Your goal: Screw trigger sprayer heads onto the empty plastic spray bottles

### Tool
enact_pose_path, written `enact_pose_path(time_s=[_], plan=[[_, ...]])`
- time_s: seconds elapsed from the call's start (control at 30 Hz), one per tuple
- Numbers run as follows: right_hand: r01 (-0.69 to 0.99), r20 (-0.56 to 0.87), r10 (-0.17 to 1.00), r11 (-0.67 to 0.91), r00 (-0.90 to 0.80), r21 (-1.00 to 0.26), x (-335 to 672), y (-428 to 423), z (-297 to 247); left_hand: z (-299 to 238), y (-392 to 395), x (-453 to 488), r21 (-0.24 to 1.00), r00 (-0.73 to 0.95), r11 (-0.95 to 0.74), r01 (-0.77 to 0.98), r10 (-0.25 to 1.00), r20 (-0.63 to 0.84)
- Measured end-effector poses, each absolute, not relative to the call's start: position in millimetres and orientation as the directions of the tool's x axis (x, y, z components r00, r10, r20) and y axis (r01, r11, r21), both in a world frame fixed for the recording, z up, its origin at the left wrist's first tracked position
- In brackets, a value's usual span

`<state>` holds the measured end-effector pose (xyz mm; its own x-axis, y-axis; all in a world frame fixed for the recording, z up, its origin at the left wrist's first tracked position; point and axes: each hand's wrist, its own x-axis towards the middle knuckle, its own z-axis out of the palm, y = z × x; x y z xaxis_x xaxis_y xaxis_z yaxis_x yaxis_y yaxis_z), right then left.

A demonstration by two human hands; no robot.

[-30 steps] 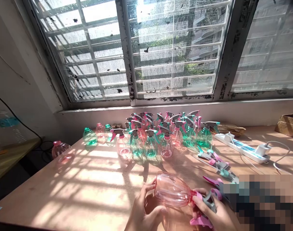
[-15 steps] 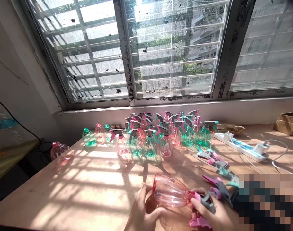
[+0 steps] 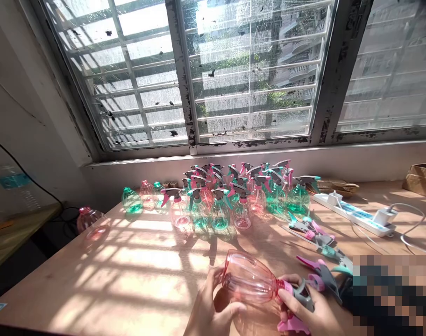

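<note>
A clear pink spray bottle (image 3: 250,277) lies on its side in the air near the front edge of the table, its base to the left. My left hand (image 3: 211,305) curves round the base, fingers behind and thumb below. My right hand (image 3: 320,312) pinches the pink collar at the neck, where a grey and pink spray head (image 3: 303,296) is seated. The pink trigger (image 3: 293,325) points down below my right fingers. Just beyond that hand lie loose spray heads (image 3: 314,233) in pink, teal and grey.
Several pink and green bottles with spray heads (image 3: 220,214) stand grouped by the window. Headless bottles (image 3: 131,201) stand left of them, another pink one (image 3: 90,219) at the left edge. A white power strip (image 3: 353,214) with cables sits at right, near a brown paper bag (image 3: 421,179).
The whole view has shifted slightly. Both hands keep their places on the pink bottle, with its collar still between my right fingers.
</note>
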<state>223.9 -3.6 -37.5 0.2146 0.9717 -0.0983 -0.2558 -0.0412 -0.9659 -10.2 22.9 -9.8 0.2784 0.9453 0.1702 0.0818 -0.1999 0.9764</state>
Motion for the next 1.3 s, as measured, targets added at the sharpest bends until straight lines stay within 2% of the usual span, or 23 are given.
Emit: enact_pose_path(time_s=[0.13,0.3,0.5,0.7,0.9,1.0,1.13,1.3], plan=[[-0.198,-0.064,0.984,-0.029,0.168,-0.98,225,-5,-40,-2,20,-10,0.964,0.29,-0.245,0.102,0.934,0.207],[-0.253,-0.075,0.98,-0.027,0.185,-0.967,226,-3,-36,-16,21,-8,0.956,0.254,-0.275,0.104,0.936,0.242],[-0.215,-0.089,0.985,-0.055,0.151,-0.975,227,-4,-38,-24,23,-9,0.959,0.198,-0.26,0.115,0.952,0.234],[-0.163,-0.066,0.989,-0.044,0.13,-0.986,228,-5,-40,-14,21,-8,0.972,0.235,-0.235,-0.008,0.944,0.23],[-0.232,-0.096,0.984,-0.06,0.15,-0.971,225,-5,-34,-18,21,-7,0.934,0.146,-0.354,0.039,0.927,0.345],[-0.191,-0.082,0.988,-0.056,0.132,-0.98,225,-6,-35,-15,21,-8,0.943,0.155,-0.326,0.071,0.937,0.313],[-0.128,-0.074,0.991,-0.059,0.115,-0.99,227,-6,-38,-11,19,-10,0.957,0.161,-0.29,0.005,0.945,0.286],[-0.2,-0.065,0.99,-0.039,0.127,-0.979,228,-4,-39,-18,20,-11,0.918,0.141,-0.373,0.136,0.924,0.355]])
